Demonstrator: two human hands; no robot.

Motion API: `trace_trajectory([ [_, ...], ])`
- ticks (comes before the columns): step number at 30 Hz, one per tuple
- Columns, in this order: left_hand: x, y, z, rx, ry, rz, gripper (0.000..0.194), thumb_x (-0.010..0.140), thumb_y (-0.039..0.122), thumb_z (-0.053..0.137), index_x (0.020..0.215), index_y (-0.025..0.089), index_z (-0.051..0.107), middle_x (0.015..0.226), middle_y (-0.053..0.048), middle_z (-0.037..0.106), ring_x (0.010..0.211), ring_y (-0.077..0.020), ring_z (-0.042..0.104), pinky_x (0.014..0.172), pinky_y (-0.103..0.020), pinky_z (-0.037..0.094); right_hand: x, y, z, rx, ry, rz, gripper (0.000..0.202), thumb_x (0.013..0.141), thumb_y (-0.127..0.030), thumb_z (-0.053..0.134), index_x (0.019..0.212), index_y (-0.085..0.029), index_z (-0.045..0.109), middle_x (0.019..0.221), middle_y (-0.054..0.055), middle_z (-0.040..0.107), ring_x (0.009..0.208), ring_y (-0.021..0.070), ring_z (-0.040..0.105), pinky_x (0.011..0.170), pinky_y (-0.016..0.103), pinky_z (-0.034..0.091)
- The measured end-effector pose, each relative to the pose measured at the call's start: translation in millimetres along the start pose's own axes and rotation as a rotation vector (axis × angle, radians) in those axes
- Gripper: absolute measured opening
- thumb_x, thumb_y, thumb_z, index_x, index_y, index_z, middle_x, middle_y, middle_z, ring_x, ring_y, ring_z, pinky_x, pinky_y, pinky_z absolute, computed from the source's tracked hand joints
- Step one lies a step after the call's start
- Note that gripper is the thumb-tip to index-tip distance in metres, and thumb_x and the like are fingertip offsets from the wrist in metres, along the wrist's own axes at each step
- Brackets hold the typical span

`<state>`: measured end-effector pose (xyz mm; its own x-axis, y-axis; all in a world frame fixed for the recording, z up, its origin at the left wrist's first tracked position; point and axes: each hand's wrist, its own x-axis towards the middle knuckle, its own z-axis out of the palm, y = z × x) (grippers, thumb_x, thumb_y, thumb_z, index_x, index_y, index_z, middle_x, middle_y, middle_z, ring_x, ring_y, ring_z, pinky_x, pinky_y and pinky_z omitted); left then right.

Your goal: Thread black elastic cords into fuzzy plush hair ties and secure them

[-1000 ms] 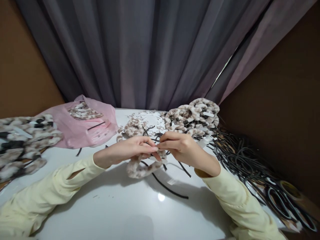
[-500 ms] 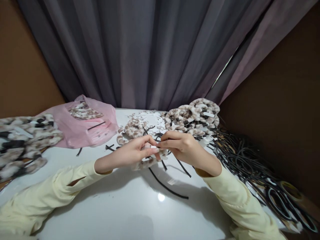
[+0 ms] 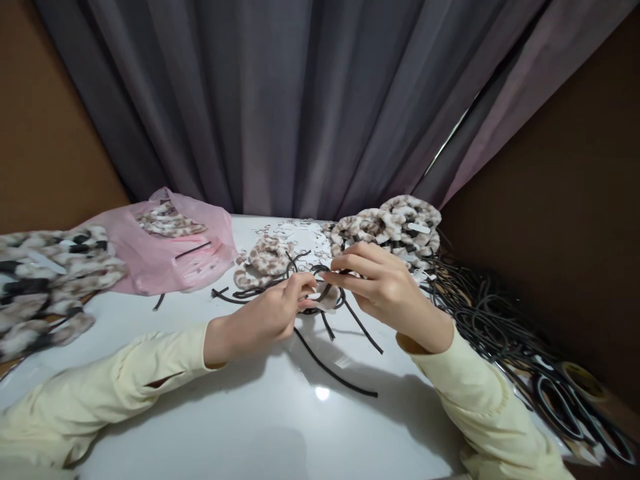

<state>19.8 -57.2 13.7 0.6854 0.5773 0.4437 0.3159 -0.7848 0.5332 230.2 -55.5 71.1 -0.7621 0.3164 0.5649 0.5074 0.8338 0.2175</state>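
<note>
My left hand (image 3: 267, 312) is closed, thumb and fingers pinched on a small pale, fuzzy-looking piece (image 3: 329, 298) with a dark band, over the middle of the white table. Close by on the right, my right hand (image 3: 387, 287) has its thumb and fingertips pressed together at the upper edge of that piece; what lies between them is too small to make out. Black cords (image 3: 363, 327) lie under and around both hands, one long cord (image 3: 335, 373) curving toward me. Just behind the left hand sits a brown-and-white fluffy bundle (image 3: 270, 255).
Fluffy spotted pieces pile up at the left (image 3: 55, 293) and back right (image 3: 385, 223). A pink plastic bag (image 3: 210, 233) holds another one. Small metal hooks (image 3: 300, 233) lie at the back. A tangle of black cord (image 3: 470, 300), scissors (image 3: 555, 407) and a tape roll (image 3: 583, 380) line the right.
My left hand has turned over, its back now facing up, and the fluffy strip below it no longer shows. My right hand has moved slightly up and to the right.
</note>
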Motion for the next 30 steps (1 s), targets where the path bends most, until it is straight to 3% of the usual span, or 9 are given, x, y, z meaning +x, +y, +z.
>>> trace_trajectory([
  [6, 2.7, 1.1, -1.2, 0.176, 0.19, 0.344, 0.039, 0.08, -0.001, 0.035, 0.115, 0.016, 0.034, 0.095, -0.008, 0.055, 0.086, -0.0157, 0.058, 0.073, -0.027, 0.052, 3.1, 0.5, 13.5, 0.012, 0.058, 0.003, 0.02, 0.089, -0.014, 0.047, 0.088, -0.017, 0.067, 0.085, 0.006, 0.066, 0.075, 0.0173, 0.047, 0.063, 0.033, 0.037],
  [11, 4.3, 3.7, -1.0, 0.154, 0.197, 0.325, 0.032, 0.081, 0.0, 0.038, 0.107, 0.017, 0.045, 0.089, -0.006, 0.059, 0.079, -0.0137, 0.059, 0.068, -0.022, 0.048, 1.0, 0.9, 32.5, 0.334, 0.114, 0.065, 0.022, 0.089, -0.014, 0.046, 0.085, -0.014, 0.068, 0.083, 0.008, 0.065, 0.074, 0.014, 0.054, 0.063, 0.026, 0.046],
  [14, 5.7, 7.0, 0.2, 0.045, 0.215, 0.149, 0.026, 0.081, 0.001, 0.037, 0.098, 0.017, 0.048, 0.083, -0.003, 0.061, 0.071, -0.0108, 0.059, 0.062, -0.019, 0.046, 0.1, 3.9, 44.6, 0.452, 0.132, 0.159, 0.024, 0.088, -0.011, 0.045, 0.088, -0.015, 0.068, 0.088, 0.008, 0.066, 0.08, 0.0132, 0.062, 0.069, 0.024, 0.05],
  [19, 13.3, 6.6, -1.1, -0.259, 0.138, -0.338, 0.007, 0.086, 0.019, 0.041, 0.086, 0.017, 0.048, 0.065, 0.003, 0.057, 0.052, -0.0086, 0.05, 0.05, -0.018, 0.037, 0.9, 5.8, 47.8, 0.393, 0.119, 0.394, 0.031, 0.083, -0.008, 0.046, 0.109, -0.015, 0.061, 0.099, 0.01, 0.067, 0.084, 0.0162, 0.064, 0.073, 0.028, 0.051],
  [23, 20.3, -0.5, -3.0, -0.628, 0.184, -0.607, 0.007, 0.083, 0.023, 0.046, 0.086, 0.017, 0.045, 0.062, 0.004, 0.055, 0.044, -0.0066, 0.039, 0.041, -0.016, 0.028, 4.9, -11.2, 30.0, 0.319, 0.159, 0.48, 0.029, 0.078, -0.004, 0.041, 0.086, -0.015, 0.066, 0.089, 0.009, 0.068, 0.084, 0.0186, 0.062, 0.074, 0.029, 0.048],
  [25, 22.4, -5.0, -3.2, -0.795, 0.242, -0.694, 0.006, 0.079, 0.018, 0.05, 0.083, 0.017, 0.046, 0.06, 0.004, 0.053, 0.045, -0.0059, 0.039, 0.042, -0.015, 0.028, 6.6, -24.0, 22.7, 0.335, 0.04, 0.53, 0.03, 0.074, -0.003, 0.042, 0.082, -0.017, 0.067, 0.082, 0.006, 0.069, 0.076, 0.017, 0.063, 0.069, 0.026, 0.046],
  [27, 23.7, -10.9, -2.8, -0.946, 0.296, -0.736, 0.006, 0.074, 0.011, 0.052, 0.076, 0.015, 0.047, 0.058, 0.004, 0.052, 0.049, -0.0057, 0.043, 0.047, -0.014, 0.032, 6.8, -35.7, 21.1, 0.325, -0.163, 0.563, 0.033, 0.075, -0.004, 0.042, 0.09, -0.018, 0.067, 0.081, 0.005, 0.07, 0.069, 0.0166, 0.064, 0.063, 0.025, 0.045],
  [30, 24.9, -21.6, -1.9, -1.143, 0.34, -0.764, 0.012, 0.066, 0.003, 0.053, 0.066, 0.014, 0.047, 0.057, 0.003, 0.05, 0.053, -0.0053, 0.045, 0.052, -0.014, 0.036, 4.4, -46.3, 29.9, 0.263, -0.39, 0.557, 0.043, 0.077, -0.007, 0.041, 0.118, -0.012, 0.054, 0.107, 0.014, 0.064, 0.081, 0.0227, 0.064, 0.066, 0.029, 0.046],
])
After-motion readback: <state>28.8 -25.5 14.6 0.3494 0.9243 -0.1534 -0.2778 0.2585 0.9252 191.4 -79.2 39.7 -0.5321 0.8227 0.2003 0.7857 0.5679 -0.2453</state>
